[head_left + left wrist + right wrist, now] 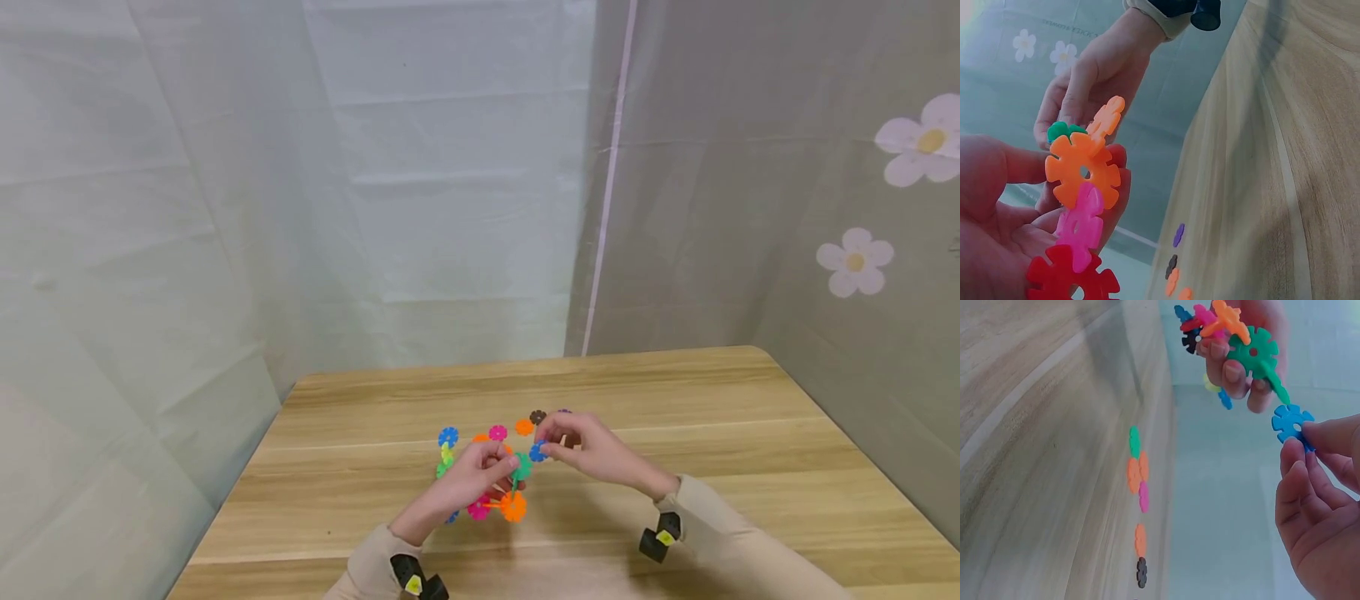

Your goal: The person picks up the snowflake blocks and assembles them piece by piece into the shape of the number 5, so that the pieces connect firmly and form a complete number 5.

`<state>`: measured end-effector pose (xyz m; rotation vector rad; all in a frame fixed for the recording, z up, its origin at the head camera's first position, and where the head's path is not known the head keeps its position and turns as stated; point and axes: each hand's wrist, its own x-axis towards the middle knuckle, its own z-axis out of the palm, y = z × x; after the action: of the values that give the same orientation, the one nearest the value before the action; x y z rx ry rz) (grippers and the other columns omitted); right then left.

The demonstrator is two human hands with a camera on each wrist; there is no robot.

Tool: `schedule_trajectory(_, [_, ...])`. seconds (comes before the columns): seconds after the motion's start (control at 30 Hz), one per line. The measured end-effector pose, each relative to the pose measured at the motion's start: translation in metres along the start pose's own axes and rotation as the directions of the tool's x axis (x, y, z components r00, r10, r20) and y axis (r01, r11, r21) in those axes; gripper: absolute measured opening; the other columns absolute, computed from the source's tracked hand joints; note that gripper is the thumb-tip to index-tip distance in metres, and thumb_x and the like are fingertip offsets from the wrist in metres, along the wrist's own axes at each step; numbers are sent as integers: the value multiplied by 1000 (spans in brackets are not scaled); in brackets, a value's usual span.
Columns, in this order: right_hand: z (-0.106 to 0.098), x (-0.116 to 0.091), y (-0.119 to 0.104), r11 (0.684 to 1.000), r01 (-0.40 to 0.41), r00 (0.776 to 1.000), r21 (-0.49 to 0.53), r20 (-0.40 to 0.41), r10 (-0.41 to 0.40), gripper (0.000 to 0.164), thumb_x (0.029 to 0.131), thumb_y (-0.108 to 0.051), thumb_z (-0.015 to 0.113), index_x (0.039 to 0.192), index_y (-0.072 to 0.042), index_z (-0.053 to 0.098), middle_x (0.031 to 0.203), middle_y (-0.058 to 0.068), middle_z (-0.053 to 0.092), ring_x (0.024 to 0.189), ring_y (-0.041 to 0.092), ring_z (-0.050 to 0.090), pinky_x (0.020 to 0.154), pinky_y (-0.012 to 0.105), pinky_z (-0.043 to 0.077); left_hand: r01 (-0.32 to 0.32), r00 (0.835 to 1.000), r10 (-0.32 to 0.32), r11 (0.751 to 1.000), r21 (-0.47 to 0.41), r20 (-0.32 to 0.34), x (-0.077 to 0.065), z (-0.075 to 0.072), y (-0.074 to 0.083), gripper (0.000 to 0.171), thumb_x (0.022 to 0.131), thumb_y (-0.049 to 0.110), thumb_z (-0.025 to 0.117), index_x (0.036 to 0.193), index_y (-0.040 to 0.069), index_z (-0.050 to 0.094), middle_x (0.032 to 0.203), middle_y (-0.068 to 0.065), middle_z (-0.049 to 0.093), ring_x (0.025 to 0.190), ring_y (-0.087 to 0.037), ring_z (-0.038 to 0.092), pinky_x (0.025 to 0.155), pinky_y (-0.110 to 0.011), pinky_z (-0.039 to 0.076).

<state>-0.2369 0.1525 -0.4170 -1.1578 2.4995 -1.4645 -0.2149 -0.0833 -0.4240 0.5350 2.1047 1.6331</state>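
My left hand [477, 477] holds a chain of linked plastic snowflake discs above the table. In the left wrist view the chain has a red disc [1054, 275], a pink disc [1082, 225], an orange disc [1072, 165] and a green piece near the far fingers. The right wrist view shows a green disc [1263, 350] with a second green disc [1277, 384] slotted into it at an angle. My right hand [596, 450] pinches a blue disc [1290, 423] between thumb and fingertips. The blue disc's edge lies at the tip of the second green disc; whether they interlock I cannot tell.
Loose discs lie on the wooden table [337, 467] behind the hands: a dark one [537, 417], an orange one [524, 427], a pink one [498, 432] and several others. A blue disc [448, 436] shows to the left. Pale curtains [450, 208] hang beyond the table's back edge.
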Motion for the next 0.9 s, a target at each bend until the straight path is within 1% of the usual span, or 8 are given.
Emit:
schedule_trajectory(0.17, [2, 0, -2, 1000, 12, 1000, -2, -9, -12, 5, 93, -13, 63, 96, -17, 64, 86, 1, 63, 72, 10, 58, 59, 22, 51, 8, 1000, -8, 1000, -14, -4, 0, 0, -1, 29, 101, 26, 51, 99, -2, 57, 94, -20, 73, 77, -16, 68, 72, -32, 59])
schedule_trajectory(0.23, [2, 0, -2, 999, 34, 999, -19, -15, -34, 5, 93, -13, 64, 95, -17, 65, 86, 0, 63, 72, 7, 56, 59, 21, 51, 5, 1000, -5, 1000, -16, -3, 0, 0, -1, 29, 101, 25, 51, 98, -3, 56, 95, -21, 72, 78, -18, 68, 72, -33, 59])
schedule_trajectory(0.33, [3, 0, -3, 992, 104, 994, -76, -23, -106, 6, 91, -12, 66, 95, -17, 65, 86, 0, 65, 74, 4, 56, 59, 21, 51, -9, 1000, 9, 1000, -17, 6, 0, 1, 0, 28, 101, 23, 50, 98, -4, 56, 96, -24, 71, 80, -24, 69, 72, -34, 59])
schedule_trajectory(0.5, [3, 3, -7, 958, 233, 969, -168, -45, -244, 14, 85, -1, 70, 90, -14, 66, 85, 1, 69, 75, 3, 57, 60, 19, 52, -29, 999, 31, 998, -59, 33, 0, 3, 2, 27, 102, 21, 49, 99, -5, 55, 102, -28, 69, 91, -31, 71, 79, -37, 59])
schedule_trajectory(0.6, [4, 4, -8, 940, 286, 952, -186, -58, -301, 17, 81, 5, 72, 86, -10, 64, 83, 2, 69, 72, 5, 59, 60, 18, 52, -36, 998, 40, 995, -95, 40, 0, 4, 3, 27, 102, 20, 49, 99, -5, 55, 103, -29, 69, 93, -27, 72, 83, -38, 58])
schedule_trajectory(0.7, [6, 4, -8, 924, 333, 934, -187, -67, -350, 19, 79, 8, 72, 84, -7, 61, 81, 3, 69, 70, 7, 61, 60, 16, 53, -42, 998, 47, 991, -123, 35, 1, 3, 2, 26, 102, 20, 48, 97, -5, 54, 101, -28, 70, 88, -20, 73, 83, -37, 58])
schedule_trajectory(0.8, [8, 4, -8, 910, 369, 917, -191, -85, -390, 21, 78, 9, 72, 82, -7, 59, 78, 5, 68, 67, 8, 62, 59, 15, 52, -53, 998, 58, 988, -147, 30, 2, 3, 2, 25, 102, 18, 47, 94, -5, 54, 97, -25, 72, 84, -15, 73, 82, -36, 58])
schedule_trajectory(0.9, [10, 5, -10, 901, 383, 907, -204, -103, -409, 21, 78, 7, 73, 80, -9, 59, 77, 3, 67, 67, 9, 63, 60, 15, 52, -56, 998, 60, 982, -179, 17, 2, 3, 2, 24, 102, 16, 48, 92, -5, 55, 95, -22, 73, 82, -14, 73, 81, -36, 59])
